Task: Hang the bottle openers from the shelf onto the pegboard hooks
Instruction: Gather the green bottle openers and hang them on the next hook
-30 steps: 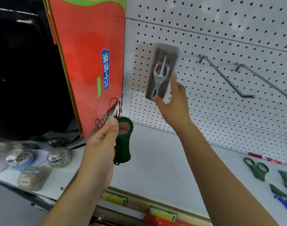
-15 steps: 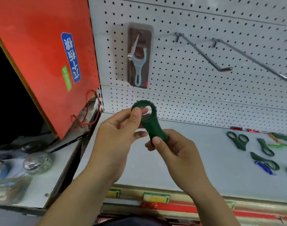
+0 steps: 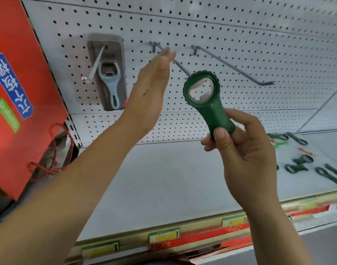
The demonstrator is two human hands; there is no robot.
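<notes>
My right hand (image 3: 246, 153) grips the handle of a green bottle opener (image 3: 206, 100), held upright with its ring head up in front of the white pegboard (image 3: 240, 25). The ring sits just below the middle hook (image 3: 179, 65). My left hand (image 3: 150, 92) is raised flat with straight fingers, its tips at the base of that hook, holding nothing. A grey-blue opener in a clear pack (image 3: 108, 81) hangs on the left hook (image 3: 94, 70). A third hook (image 3: 236, 68) to the right is bare. Several green openers (image 3: 299, 165) lie on the shelf at the right.
The white shelf (image 3: 173, 178) runs below the pegboard, with price labels along its front rail (image 3: 163, 235). A red paper bag (image 3: 20, 83) with cord handles leans at the left edge beside the pegboard.
My left hand let go of the green opener and rose flat to the middle hook. My right hand lifted the opener up and to the right, toward that hook.
</notes>
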